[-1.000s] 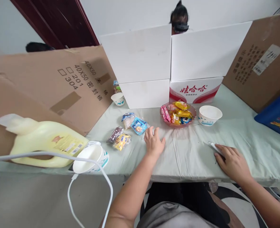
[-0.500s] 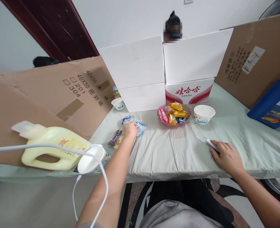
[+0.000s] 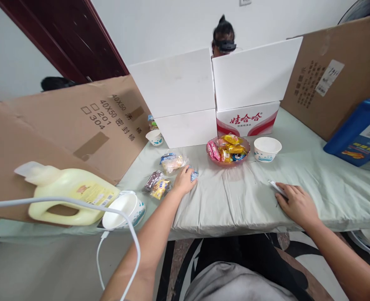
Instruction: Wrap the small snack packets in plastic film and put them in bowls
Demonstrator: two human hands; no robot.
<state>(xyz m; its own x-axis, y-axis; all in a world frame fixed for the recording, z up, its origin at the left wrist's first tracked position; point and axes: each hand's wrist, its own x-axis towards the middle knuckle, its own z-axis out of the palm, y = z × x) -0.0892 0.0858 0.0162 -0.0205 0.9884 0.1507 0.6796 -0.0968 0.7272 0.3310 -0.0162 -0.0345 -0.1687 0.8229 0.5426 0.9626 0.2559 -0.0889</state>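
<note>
My left hand [image 3: 184, 181] is closed on a blue-and-clear wrapped snack [image 3: 194, 173], low over the cloth. Just behind it lie a clear-wrapped pale snack [image 3: 174, 163] and a blue packet [image 3: 167, 157]. Nearer me, a dark purple packet [image 3: 152, 180] touches a yellow packet [image 3: 160, 188]. On the right, my right hand [image 3: 299, 205] rests on the table with its fingers around a slim white object [image 3: 277, 188], whose kind I cannot make out. A pink glass bowl [image 3: 229, 163] full of wrapped snacks stands between the hands, farther back.
A white paper bowl [image 3: 267, 149] stands right of the pink bowl. Another paper bowl [image 3: 125, 209] leans by a yellow jug [image 3: 75, 196] at left; a white cable [image 3: 87, 195] crosses before them. White boxes [image 3: 185, 127] wall the back, a person [image 3: 224, 37] beyond. A blue jug [image 3: 357, 133] stands right.
My left hand has moved right and slightly towards me with the blue snack, uncovering the pale-wrapped snack and the yellow packet. My right hand keeps its place on the white object.
</note>
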